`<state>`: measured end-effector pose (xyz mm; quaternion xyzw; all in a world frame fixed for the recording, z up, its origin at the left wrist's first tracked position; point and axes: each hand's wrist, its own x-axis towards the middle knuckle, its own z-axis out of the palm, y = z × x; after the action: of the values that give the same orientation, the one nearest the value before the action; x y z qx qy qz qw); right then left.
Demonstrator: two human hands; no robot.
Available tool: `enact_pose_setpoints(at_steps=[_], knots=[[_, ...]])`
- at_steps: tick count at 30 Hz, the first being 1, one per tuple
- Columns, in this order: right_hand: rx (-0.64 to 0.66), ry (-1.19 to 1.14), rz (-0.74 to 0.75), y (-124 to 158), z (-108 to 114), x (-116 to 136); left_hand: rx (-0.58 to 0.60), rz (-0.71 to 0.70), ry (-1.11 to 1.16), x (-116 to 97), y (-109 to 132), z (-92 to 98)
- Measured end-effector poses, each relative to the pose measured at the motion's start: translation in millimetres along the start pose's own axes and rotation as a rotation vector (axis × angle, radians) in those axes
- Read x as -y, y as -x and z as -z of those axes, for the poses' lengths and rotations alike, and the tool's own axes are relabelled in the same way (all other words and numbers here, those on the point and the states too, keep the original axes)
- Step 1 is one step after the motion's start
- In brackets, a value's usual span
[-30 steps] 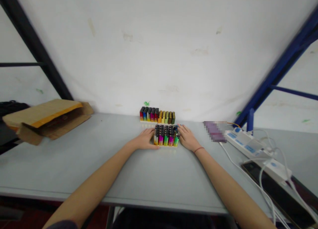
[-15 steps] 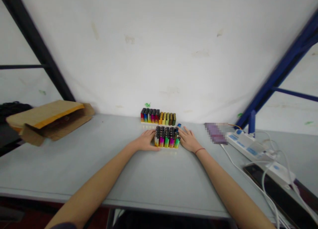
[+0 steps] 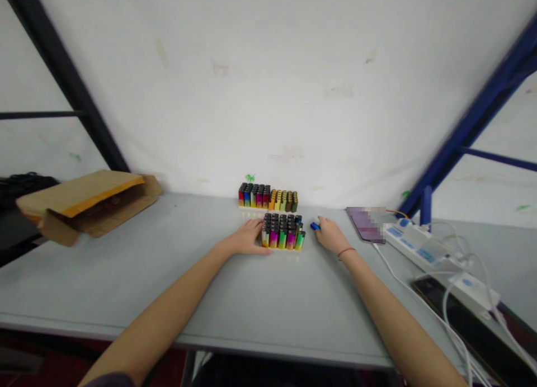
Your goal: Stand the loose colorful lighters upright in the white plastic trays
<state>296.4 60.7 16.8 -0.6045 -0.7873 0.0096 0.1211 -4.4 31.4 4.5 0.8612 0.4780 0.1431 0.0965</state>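
A block of colourful lighters [image 3: 282,233] with black tops stands upright in a pale tray on the grey table. My left hand [image 3: 247,239] rests against its left side, thumb at the front corner and fingers bent behind, so it grips the block. To the right of the block, my right hand [image 3: 329,234] holds a small blue item [image 3: 314,226], which looks like a lighter, in its fingertips. Behind stand two more sets: multicoloured lighters with black tops [image 3: 254,197] and yellow to dark green lighters [image 3: 283,201].
An open cardboard box [image 3: 96,205] lies at the left. On the right are a purple phone [image 3: 363,225], a white power strip [image 3: 436,264] with cables, and a dark phone [image 3: 461,320]. A white wall [image 3: 285,96] rises behind the table.
My right hand has moved right, away from the block of lighters, and the blue item has moved with it. My left hand has stayed at the block.
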Motion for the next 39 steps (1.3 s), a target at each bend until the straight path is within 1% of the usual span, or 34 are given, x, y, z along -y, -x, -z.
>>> enact_pose_setpoints(at_steps=[2,4,5,7,9,11,14,17,19,20,23,25,30,34,36,39], knots=[[0.030,-0.028,0.011,1,-1,-4,0.013,0.004,-0.010,0,0,0.4],[-0.003,-0.130,0.029,4,-2,-6,0.018,0.002,-0.014,-1,-1,0.4],[-0.032,-0.222,0.027,5,-1,-6,0.016,0.000,-0.014,0,-1,0.4],[-0.072,-0.491,-0.004,8,1,-4,0.010,-0.002,-0.009,0,-1,0.2],[-0.053,-0.796,-0.055,11,4,2,0.008,-0.002,-0.004,0,0,0.2],[-0.024,-1.031,-0.081,13,6,11,0.010,-0.003,0.000,-1,0,0.4],[-0.039,-1.234,-0.073,15,6,22,0.009,-0.001,-0.001,-1,0,0.6],[-0.071,-1.419,-0.081,16,4,29,0.011,0.008,-0.011,-1,0,0.1],[-0.052,-1.536,-0.126,16,2,30,0.020,0.013,-0.020,0,0,-0.4],[-0.028,-1.578,-0.172,16,2,30,0.024,0.014,-0.024,0,0,-0.7],[0.028,-1.619,-0.357,16,2,29,0.031,0.016,-0.029,1,0,-1.1],[0.014,-1.598,-0.436,15,2,29,0.028,0.022,-0.024,1,0,-1.1],[-0.062,-1.553,-0.458,11,-4,28,0.004,0.012,-0.001,0,0,-0.4],[-0.204,-1.542,-0.466,8,-8,28,0.004,0.004,0.000,0,0,0.5],[-0.255,-1.548,-0.485,8,-9,28,0.012,0.007,-0.006,-1,0,0.9],[-0.268,-1.568,-0.522,8,-10,28,0.013,0.012,-0.005,-1,1,1.3]])
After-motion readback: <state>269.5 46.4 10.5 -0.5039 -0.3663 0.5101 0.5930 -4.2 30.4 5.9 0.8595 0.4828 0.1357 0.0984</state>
